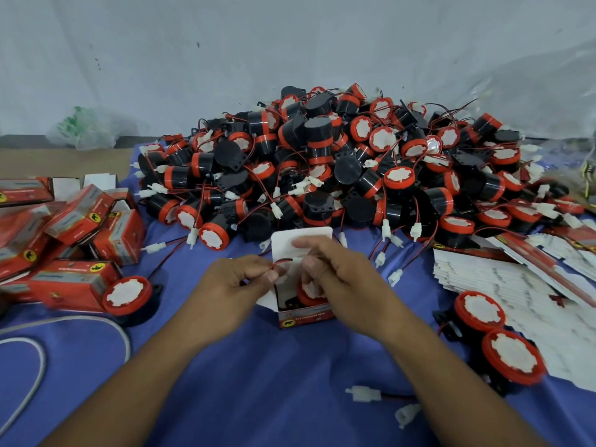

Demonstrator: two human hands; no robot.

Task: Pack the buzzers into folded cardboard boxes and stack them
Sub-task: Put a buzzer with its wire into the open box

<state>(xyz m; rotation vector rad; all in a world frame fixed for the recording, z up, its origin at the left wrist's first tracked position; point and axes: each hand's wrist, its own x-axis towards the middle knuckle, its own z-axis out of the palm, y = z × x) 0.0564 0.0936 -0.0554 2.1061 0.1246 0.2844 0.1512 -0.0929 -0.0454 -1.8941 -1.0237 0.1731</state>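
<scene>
Left hand (238,285) and right hand (338,275) meet at centre, fingers curled, each pinching the red-and-black wire (283,261) just above an open box (304,316). The box stands upright on the blue cloth (258,382), its white lid flap (301,240) raised on the far side. A buzzer (308,296) sits inside it, only its red rim showing between the hands. Far of the box, a large pile of buzzers (338,162), black with red rims and white connectors. Left, a loose heap of closed red boxes (74,227), one buzzer (127,295) lying just beside them. Right, flat unfolded boxes (516,285) in overlapping rows, with two buzzers (512,356) at their near edge. Near left, a white cable (38,350).
</scene>
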